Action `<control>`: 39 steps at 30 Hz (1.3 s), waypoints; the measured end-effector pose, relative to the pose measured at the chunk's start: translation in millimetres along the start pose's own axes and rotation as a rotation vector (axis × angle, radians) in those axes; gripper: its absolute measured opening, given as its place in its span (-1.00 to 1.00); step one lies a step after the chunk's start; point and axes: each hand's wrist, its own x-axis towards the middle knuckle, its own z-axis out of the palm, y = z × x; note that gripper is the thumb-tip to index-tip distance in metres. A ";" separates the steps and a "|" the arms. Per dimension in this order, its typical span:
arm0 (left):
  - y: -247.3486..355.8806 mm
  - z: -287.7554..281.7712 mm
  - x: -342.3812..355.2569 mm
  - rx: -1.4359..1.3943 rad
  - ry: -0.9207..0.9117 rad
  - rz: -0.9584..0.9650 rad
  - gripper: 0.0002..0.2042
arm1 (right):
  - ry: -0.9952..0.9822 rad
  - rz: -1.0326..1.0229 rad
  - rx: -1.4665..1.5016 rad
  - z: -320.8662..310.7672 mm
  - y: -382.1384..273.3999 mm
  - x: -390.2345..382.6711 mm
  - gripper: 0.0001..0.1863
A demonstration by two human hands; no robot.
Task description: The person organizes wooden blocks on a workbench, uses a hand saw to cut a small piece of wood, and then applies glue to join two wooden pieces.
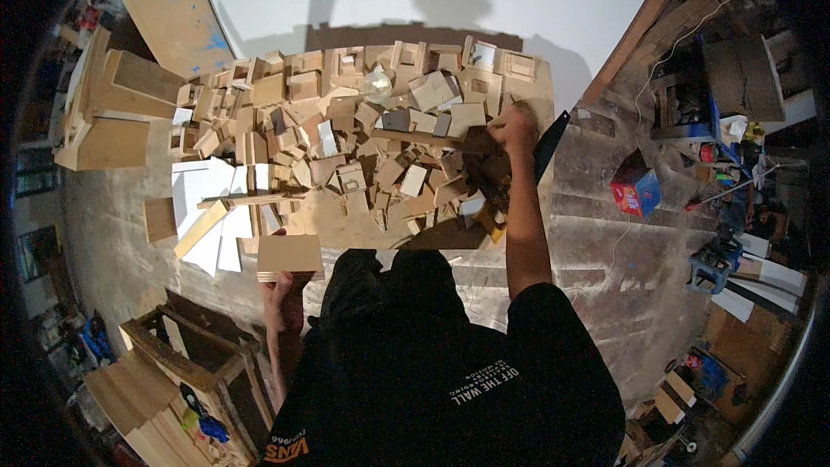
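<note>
My left hand [278, 289], low and left in front of my body, is closed round a small stack of rectangular wooden boards [290, 252]. Its thumb presses the near edge of the stack. My right arm stretches over the right side of the table, where my right hand [515, 128] is curled above the pieces. What its fingers hold, if anything, is too small to tell. Just right of that hand, a dark saw-like blade [553, 145] slants at the table's edge. A long wood strip [424, 137] lies to the hand's left among many small wooden blocks [346, 177].
Wooden box-like assemblies [408, 55] line the table's far edge, near a clear glass bulb-like object [378, 85]. White sheets [201, 199] lie at the left. A wooden frame [203, 350] stands at lower left; a red and blue box [635, 190] is on the floor at right.
</note>
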 end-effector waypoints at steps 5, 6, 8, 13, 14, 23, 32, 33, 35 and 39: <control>-4.8 3.8 4.9 0.050 -0.032 0.056 -0.11 | 0.106 0.015 0.847 -61.5 -16.7 -38.9 -0.34; -5.2 7.4 7.5 0.057 -0.038 0.059 -0.11 | 0.045 0.013 1.033 -73.9 -22.2 -50.0 -0.32; -0.6 21.6 10.1 0.052 -0.033 0.066 -0.10 | -0.090 0.001 1.402 -113.7 -56.3 -79.6 -0.26; 2.7 38.3 37.2 0.276 -0.255 0.183 -0.06 | -0.304 -0.318 1.761 -173.5 -131.5 -145.7 -0.16; 2.2 41.2 42.5 0.356 -0.311 0.295 -0.06 | -0.311 -0.381 1.730 -188.5 -148.3 -154.8 -0.15; 43.6 95.6 25.7 0.241 -0.486 0.343 0.01 | -0.405 -0.405 1.233 -248.4 -203.2 -187.2 -0.22; 50.0 93.0 20.9 0.193 -0.435 0.333 -0.08 | -0.364 -0.490 1.161 -246.0 -211.5 -190.9 -0.18; 49.2 91.0 21.7 0.180 -0.427 0.330 -0.09 | -0.357 -0.534 1.142 -245.7 -212.8 -190.0 -0.17; 49.1 87.9 23.7 0.137 -0.445 0.291 -0.11 | -0.389 -0.519 1.183 -254.8 -220.0 -192.0 -0.21; 53.9 85.1 20.3 0.101 -0.455 0.193 -0.13 | -0.392 -0.521 1.167 -257.9 -226.0 -192.3 -0.24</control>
